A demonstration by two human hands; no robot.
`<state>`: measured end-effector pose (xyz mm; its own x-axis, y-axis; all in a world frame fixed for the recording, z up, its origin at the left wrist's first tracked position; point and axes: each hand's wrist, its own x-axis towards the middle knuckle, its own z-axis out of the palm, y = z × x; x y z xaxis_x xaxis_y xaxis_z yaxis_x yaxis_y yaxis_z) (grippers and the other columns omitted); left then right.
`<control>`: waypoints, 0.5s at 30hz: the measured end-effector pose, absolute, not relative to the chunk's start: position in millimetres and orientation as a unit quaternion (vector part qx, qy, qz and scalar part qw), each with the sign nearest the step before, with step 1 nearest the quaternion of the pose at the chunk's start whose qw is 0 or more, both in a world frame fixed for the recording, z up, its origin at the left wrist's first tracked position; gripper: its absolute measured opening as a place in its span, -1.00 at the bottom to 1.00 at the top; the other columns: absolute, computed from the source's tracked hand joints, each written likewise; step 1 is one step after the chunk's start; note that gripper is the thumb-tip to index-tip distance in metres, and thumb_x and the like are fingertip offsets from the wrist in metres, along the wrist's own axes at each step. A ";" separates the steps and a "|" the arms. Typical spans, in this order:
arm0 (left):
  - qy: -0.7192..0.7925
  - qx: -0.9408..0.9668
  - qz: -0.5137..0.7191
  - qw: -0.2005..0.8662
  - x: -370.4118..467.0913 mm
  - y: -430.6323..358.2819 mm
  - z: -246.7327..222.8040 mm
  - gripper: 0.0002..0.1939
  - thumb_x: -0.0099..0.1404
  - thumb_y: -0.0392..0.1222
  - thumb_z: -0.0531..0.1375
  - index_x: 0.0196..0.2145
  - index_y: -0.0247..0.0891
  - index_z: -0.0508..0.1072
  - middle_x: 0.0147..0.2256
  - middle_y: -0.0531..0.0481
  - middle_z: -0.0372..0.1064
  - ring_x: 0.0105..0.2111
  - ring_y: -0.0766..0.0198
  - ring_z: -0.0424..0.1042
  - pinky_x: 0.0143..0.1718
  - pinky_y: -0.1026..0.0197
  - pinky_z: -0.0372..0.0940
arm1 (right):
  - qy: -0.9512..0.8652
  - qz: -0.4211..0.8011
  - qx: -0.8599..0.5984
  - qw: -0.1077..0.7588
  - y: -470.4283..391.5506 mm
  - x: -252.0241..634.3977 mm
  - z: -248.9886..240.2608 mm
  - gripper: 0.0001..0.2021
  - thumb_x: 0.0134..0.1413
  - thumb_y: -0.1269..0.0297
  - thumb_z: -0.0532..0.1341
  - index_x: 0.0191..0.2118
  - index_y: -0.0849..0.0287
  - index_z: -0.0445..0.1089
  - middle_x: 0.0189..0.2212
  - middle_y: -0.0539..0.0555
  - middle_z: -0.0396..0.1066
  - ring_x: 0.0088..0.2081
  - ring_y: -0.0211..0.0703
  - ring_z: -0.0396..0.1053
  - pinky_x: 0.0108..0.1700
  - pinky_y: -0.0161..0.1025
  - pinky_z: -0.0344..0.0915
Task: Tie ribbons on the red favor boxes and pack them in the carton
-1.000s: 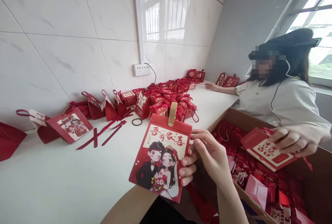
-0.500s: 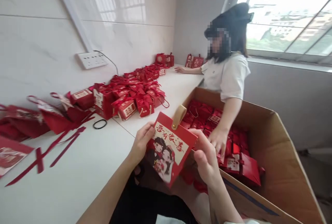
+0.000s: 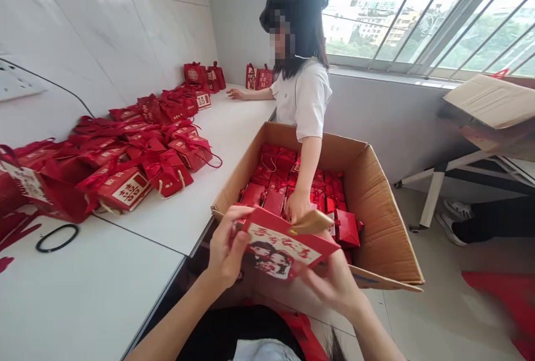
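Between my hands is a red gift box point(image 3: 288, 244) with a gold strap on top and a printed cartoon couple on its front. My left hand point(image 3: 229, 247) grips its left edge, thumb in front. At the lower right, my right hand point(image 3: 330, 280) closes on the box; some of its fingers are hidden behind it. The box is tilted, held above the near edge of a large cardboard box point(image 3: 376, 216) packed with red gift boxes point(image 3: 271, 202). Another person's hand point(image 3: 298, 205) reaches down into that carton, just behind the box I hold.
A white table point(image 3: 96, 283) runs along the left wall, with many red ribboned boxes point(image 3: 129, 188) heaped on it. A black ring point(image 3: 57, 238) lies near them. At right stand a metal-legged frame point(image 3: 434, 194) and someone's shoes point(image 3: 451, 227); red material point(image 3: 501, 294) lies on the floor.
My view has swung to the right. The gift box in my hands has tipped, its top now turned more toward me, and sits in front of the carton. The other person's hand remains in the carton.
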<state>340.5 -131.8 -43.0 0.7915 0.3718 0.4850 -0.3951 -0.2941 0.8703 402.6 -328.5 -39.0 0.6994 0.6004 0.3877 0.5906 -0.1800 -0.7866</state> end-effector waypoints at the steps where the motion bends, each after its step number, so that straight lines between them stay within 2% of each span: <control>1: -0.036 0.763 0.288 0.578 344.6 -131.8 -41.4 -0.61 0.36 0.03 -0.02 0.02 -0.21 0.32 -0.04 -0.16 0.33 -0.12 0.11 0.39 -0.18 0.16 0.31 | -0.363 -0.021 -0.781 0.508 -334.3 407.6 -37.1 -0.77 0.06 0.26 0.19 -0.13 0.15 0.32 -0.24 0.11 0.46 -0.24 -0.10 0.44 -0.18 -0.20 0.40; 3: -0.061 0.810 0.226 0.538 353.9 -128.4 -40.9 -0.56 0.38 0.00 -0.08 0.12 -0.22 0.23 0.04 -0.20 0.29 0.00 0.07 0.34 -0.03 0.09 0.26 | -0.287 -0.083 -0.817 0.494 -348.4 422.0 -32.0 -0.83 0.04 0.19 0.21 -0.28 0.16 0.34 -0.41 0.06 0.47 -0.43 -0.16 0.42 -0.38 -0.26 0.39; 5: -0.052 0.870 0.189 0.453 362.1 -120.4 -47.4 -0.59 0.38 -0.04 -0.08 0.10 -0.23 0.26 0.05 -0.19 0.31 0.09 0.05 0.27 0.13 -0.02 0.12 | -0.161 -0.177 -0.845 0.478 -366.7 441.4 -26.2 -0.73 -0.06 0.07 0.27 -0.34 0.17 0.33 -0.47 0.07 0.46 -0.50 -0.15 0.39 -0.48 -0.27 0.34; 7: -0.039 0.927 0.179 0.328 366.4 -108.9 -61.6 -0.67 0.35 -0.07 -0.01 -0.03 -0.23 0.37 0.00 -0.15 0.38 0.10 0.02 0.25 0.19 -0.14 -0.04 | -0.016 -0.282 -0.837 0.468 -388.2 462.8 -20.9 -0.63 -0.15 0.00 0.29 -0.31 0.18 0.32 -0.39 0.13 0.48 -0.42 -0.10 0.42 -0.42 -0.23 0.34; 9: -0.036 0.956 0.183 0.225 366.1 -97.1 -79.0 -0.73 0.33 -0.11 0.01 -0.16 -0.23 0.42 -0.09 -0.13 0.43 0.04 0.01 0.30 0.17 -0.16 -0.07 | 0.062 -0.325 -0.816 0.474 -410.2 483.0 -17.0 -0.50 -0.22 -0.01 0.30 -0.17 0.19 0.26 -0.24 0.19 0.47 -0.30 -0.04 0.44 -0.32 -0.18 0.35; 11: -0.050 0.966 0.189 0.172 363.2 -88.3 -93.6 -0.74 0.32 -0.12 0.01 -0.19 -0.26 0.43 -0.15 -0.13 0.45 -0.04 0.04 0.34 0.09 -0.09 0.03 | 0.109 -0.302 -0.835 0.447 -429.1 499.3 -15.3 -0.37 -0.32 0.00 0.33 -0.11 0.18 0.16 -0.23 0.21 0.47 -0.27 -0.01 0.45 -0.28 -0.17 0.34; 12: -0.058 0.967 0.192 0.157 361.7 -85.7 -98.7 -0.74 0.31 -0.13 0.01 -0.20 -0.26 0.43 -0.16 -0.14 0.45 -0.07 0.05 0.35 0.04 -0.05 0.07 | 0.127 -0.280 -0.856 0.416 -436.5 505.6 -15.4 -0.38 -0.33 0.01 0.34 -0.12 0.17 0.15 -0.25 0.21 0.47 -0.29 -0.01 0.45 -0.28 -0.16 0.33; 15: -0.062 0.968 0.203 0.133 359.2 -84.1 -105.2 -0.75 0.30 -0.15 0.02 -0.19 -0.26 0.43 -0.17 -0.13 0.44 -0.12 0.07 0.35 -0.05 0.01 0.10 | 0.128 -0.198 -0.921 0.311 -448.4 518.3 -20.1 -0.53 -0.16 -0.02 0.25 -0.17 0.15 0.20 -0.29 0.21 0.48 -0.30 0.02 0.46 -0.26 -0.16 0.30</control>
<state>359.2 -84.1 -105.2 0.9101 -0.0657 0.4092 -0.1734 -0.9571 0.2319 518.3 -448.4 -20.1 0.8888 -0.3582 0.2860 -0.1115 -0.7741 -0.6231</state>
